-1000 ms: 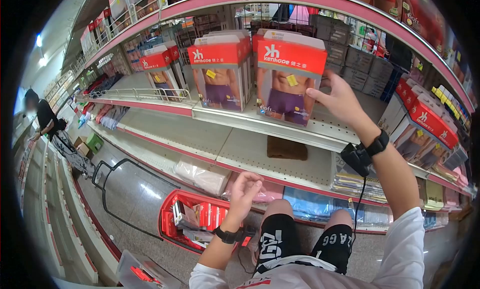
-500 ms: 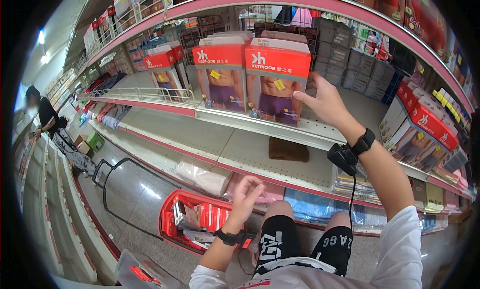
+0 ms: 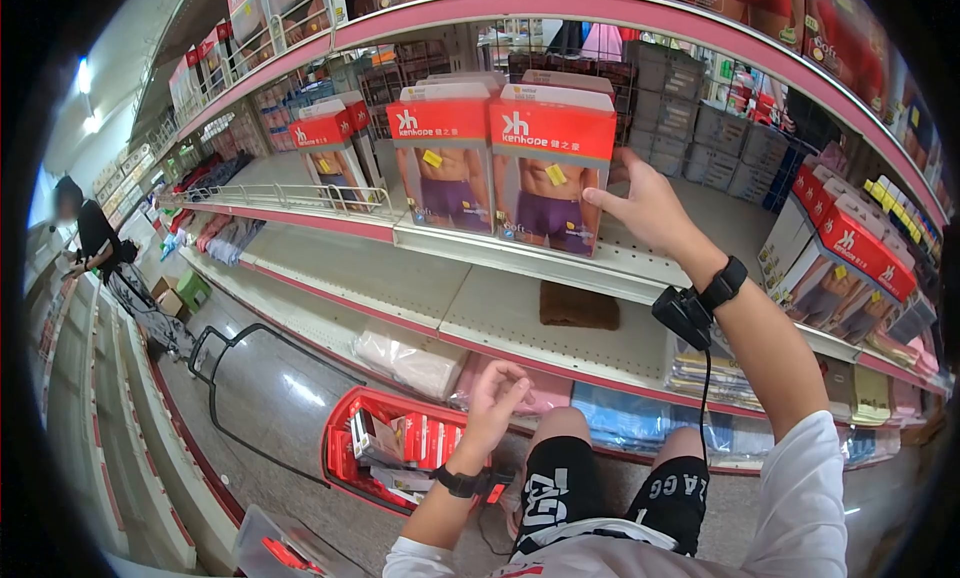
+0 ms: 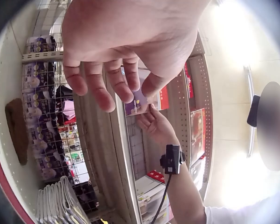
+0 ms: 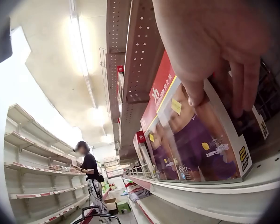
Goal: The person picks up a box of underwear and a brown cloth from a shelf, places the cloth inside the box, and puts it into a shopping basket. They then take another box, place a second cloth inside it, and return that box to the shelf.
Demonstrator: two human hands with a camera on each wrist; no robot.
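My right hand (image 3: pixel 645 208) grips the right edge of a red-topped underwear box (image 3: pixel 548 183) on the middle shelf. Its thumb lies on the box front, and in the right wrist view the fingers reach behind the box (image 5: pixel 210 135). A matching underwear box (image 3: pixel 440 173) stands directly to its left, with more boxes behind both. My left hand (image 3: pixel 492 403) hangs low in front of the lower shelf, holding nothing. In the left wrist view the fingers of this hand (image 4: pixel 130 42) are loosely bent.
A red basket (image 3: pixel 335 458) with several boxes sits on the floor, its black handle (image 3: pixel 210 378) extending left. A brown folded cloth (image 3: pixel 580 306) lies on the shelf below. More underwear boxes (image 3: pixel 850 243) stand at right. A person (image 3: pixel 100 238) stands in the aisle at far left.
My right hand has shifted the underwear box left, closing the gap to the neighbouring box. The left hand stays in about the same place.
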